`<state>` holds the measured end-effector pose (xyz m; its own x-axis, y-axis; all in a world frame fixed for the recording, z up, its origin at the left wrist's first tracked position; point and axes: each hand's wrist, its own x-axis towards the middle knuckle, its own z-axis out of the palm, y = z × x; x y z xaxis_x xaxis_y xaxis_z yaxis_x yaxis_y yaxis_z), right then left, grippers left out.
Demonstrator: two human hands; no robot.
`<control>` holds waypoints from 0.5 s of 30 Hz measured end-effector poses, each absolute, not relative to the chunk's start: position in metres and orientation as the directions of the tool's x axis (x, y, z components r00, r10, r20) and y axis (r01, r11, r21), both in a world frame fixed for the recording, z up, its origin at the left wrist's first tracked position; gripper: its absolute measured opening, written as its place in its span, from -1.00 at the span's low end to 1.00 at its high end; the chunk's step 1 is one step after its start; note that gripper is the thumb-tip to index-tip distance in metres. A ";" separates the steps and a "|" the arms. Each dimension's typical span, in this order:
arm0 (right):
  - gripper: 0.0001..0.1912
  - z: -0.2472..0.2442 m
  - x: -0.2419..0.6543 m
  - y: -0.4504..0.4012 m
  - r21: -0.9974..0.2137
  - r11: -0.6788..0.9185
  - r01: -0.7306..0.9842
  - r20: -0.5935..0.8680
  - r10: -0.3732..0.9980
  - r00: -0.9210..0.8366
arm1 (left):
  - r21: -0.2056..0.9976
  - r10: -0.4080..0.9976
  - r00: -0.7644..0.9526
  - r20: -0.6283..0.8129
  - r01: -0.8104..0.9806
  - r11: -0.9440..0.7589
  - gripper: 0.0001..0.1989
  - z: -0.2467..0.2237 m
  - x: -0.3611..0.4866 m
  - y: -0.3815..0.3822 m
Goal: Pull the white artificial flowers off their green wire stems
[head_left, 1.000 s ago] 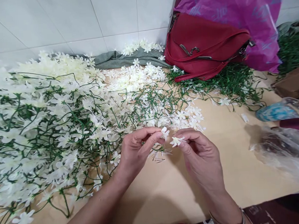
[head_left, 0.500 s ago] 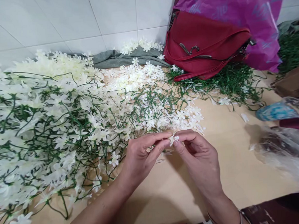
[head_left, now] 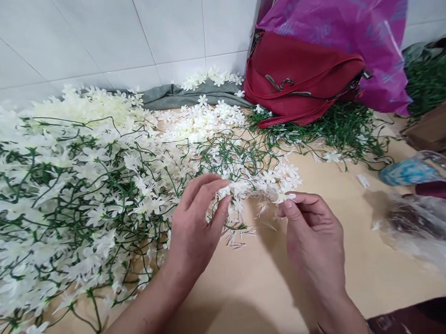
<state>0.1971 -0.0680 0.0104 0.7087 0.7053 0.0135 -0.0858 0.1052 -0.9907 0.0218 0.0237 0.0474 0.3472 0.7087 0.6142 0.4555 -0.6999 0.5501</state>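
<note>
My right hand [head_left: 313, 232] pinches a small white artificial flower [head_left: 285, 197] between thumb and forefinger, just above the table. Over the near edge of the loose blossoms, my left hand [head_left: 196, 219] has its thumb and forefinger apart. White petals show at its fingertips, and it is closest to the loose white flowers [head_left: 243, 188] there. Thin white stamens [head_left: 237, 236] lie below that hand, by a green stem end. To the left spreads a big heap of white flowers on green stems [head_left: 96, 195].
A red handbag [head_left: 304, 81] and a purple plastic bag [head_left: 373, 37] stand against the tiled wall, with green stems [head_left: 341, 129] beneath. At right are a blue-patterned plastic cup [head_left: 408, 170] and a clear plastic bag [head_left: 431, 230]. Grey cloth [head_left: 158, 97] runs along the wall.
My hands have parted from where they met at one flower. The left moved left to the loose blossoms; the right moved right with the flower in its fingers.
</note>
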 end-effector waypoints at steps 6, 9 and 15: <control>-0.79 0.012 0.195 -0.066 -0.983 0.106 -0.151 -0.024 0.736 0.676 | 0.386 0.579 0.549 0.603 0.434 -0.814 -0.81 0.048 0.050 0.041; -0.79 0.012 0.195 -0.066 -0.984 0.100 -0.149 -0.027 0.736 0.676 | 0.220 0.528 0.739 0.418 0.482 -0.848 -0.82 0.044 0.070 0.053; -0.78 0.012 0.197 -0.067 -0.988 0.094 -0.126 -0.016 0.739 0.674 | 0.347 0.584 0.646 0.491 0.471 -0.811 -0.86 0.050 0.077 0.069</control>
<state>0.1971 -0.0668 0.0117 0.6735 0.7390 -0.0157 -0.1260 0.0938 -0.9876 0.0767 0.0691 0.0497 0.6462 0.5844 0.4908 0.4706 -0.8114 0.3466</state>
